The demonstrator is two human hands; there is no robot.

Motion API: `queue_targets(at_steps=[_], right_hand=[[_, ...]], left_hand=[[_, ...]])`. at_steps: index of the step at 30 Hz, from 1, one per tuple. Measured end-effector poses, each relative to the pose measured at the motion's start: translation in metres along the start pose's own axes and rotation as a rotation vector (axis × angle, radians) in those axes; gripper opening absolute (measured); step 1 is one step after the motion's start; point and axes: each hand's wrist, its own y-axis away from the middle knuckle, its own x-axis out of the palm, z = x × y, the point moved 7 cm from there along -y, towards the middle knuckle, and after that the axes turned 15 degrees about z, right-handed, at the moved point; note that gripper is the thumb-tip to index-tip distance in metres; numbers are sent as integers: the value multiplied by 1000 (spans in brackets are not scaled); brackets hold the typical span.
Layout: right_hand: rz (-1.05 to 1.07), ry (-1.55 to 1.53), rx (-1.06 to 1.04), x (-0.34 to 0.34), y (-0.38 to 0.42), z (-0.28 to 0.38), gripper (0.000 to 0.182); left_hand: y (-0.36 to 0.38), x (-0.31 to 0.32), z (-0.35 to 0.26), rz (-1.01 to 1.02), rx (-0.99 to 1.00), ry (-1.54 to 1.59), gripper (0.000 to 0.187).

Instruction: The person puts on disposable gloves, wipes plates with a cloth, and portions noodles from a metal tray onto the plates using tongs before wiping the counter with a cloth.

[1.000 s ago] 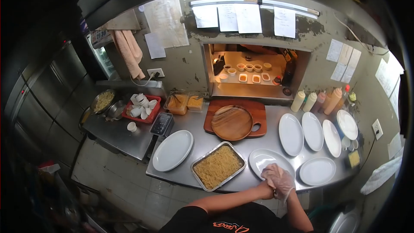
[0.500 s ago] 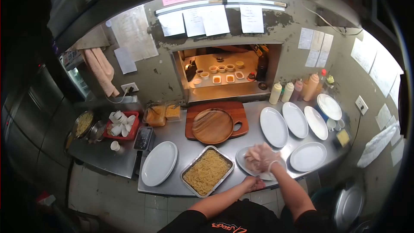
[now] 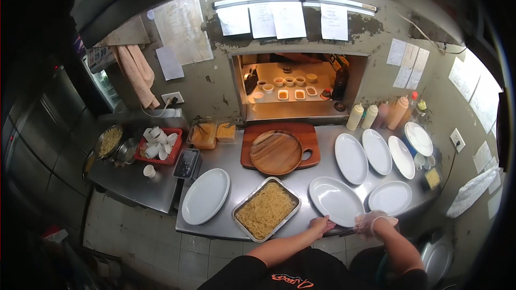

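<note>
A white oval plate lies at the counter's front edge, its surface bare. My left hand, without a glove, has its fingers closed at the plate's lower left rim. At the lower right rim is my right hand, in a clear plastic glove, its fingertips touching the plate. A pinkish cloth sticks out from under that hand, mostly hidden by it. Left of the plate stands a metal tray filled with noodles.
More white oval plates lie to the right, and one plate lies left of the tray. Behind sits a round wooden plate on a red-brown board. Squeeze bottles stand along the wall. A red basket holds white cups.
My right hand has moved from the plate's middle, with the cloth, to its lower right rim. My left hand now meets the lower left rim. The whole view has shifted slightly.
</note>
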Motion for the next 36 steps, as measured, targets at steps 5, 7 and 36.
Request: queue_targets(at_steps=[5,7,36], right_hand=[[-416,60,-280,-50,167,46,39],[-578,28,-384,-57,201,69,34],[-597,-657,-720,-79,136,95,45]], left_hand=[[7,-3,11,82,-239,-186,51],[6,-1,22,186,-337,-286,52],[62,83,-49,243,238,-1180,26]])
